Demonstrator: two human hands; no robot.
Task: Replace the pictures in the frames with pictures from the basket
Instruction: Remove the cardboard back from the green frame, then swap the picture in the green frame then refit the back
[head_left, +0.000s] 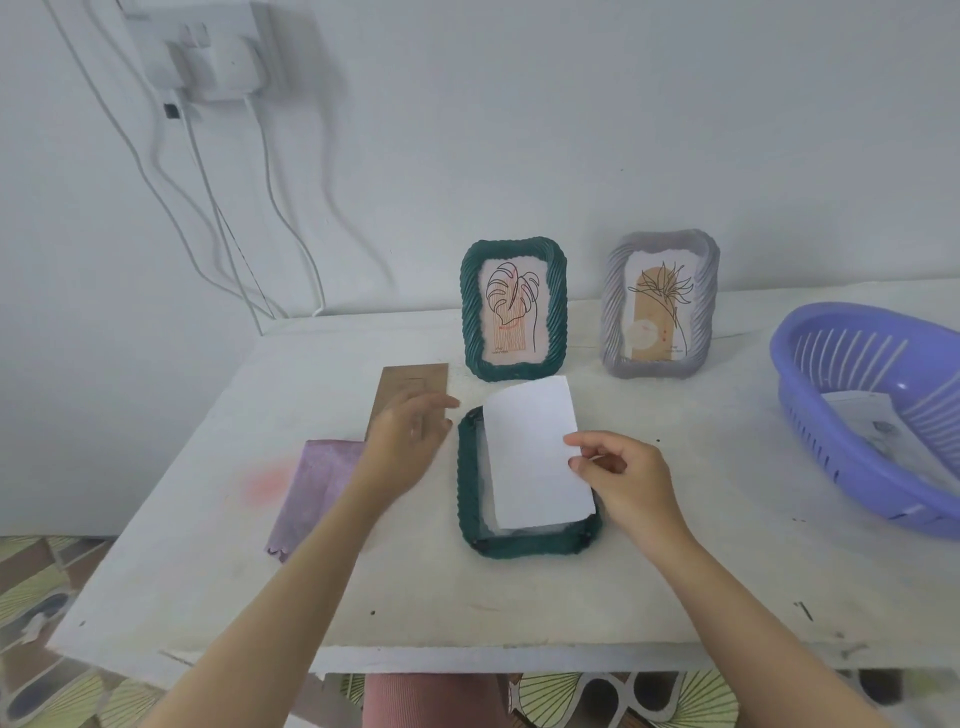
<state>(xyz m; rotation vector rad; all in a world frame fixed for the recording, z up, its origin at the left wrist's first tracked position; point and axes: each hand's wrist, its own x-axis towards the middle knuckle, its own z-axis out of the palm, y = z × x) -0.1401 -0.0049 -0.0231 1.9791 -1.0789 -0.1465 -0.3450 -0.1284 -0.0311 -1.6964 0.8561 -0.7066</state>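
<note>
A dark green frame (470, 499) lies face down on the white table (675, 587), its back open. My right hand (623, 475) pinches the right edge of a white picture (535, 447), blank side up, tilted over the frame's opening. My left hand (410, 434) hovers open just left of the frame, over a brown backing board (410, 382). Two frames stand upright at the back: a green one (511, 309) with a leaf drawing and a grey one (660, 304) with a plant drawing. A purple basket (826, 415) at the right holds a paper picture (872, 423).
A purple cloth (317, 488) lies left of the flat frame, partly under my left forearm. White cables (208, 208) hang from a wall socket at the upper left. The table's front edge runs near my arms; patterned floor shows below.
</note>
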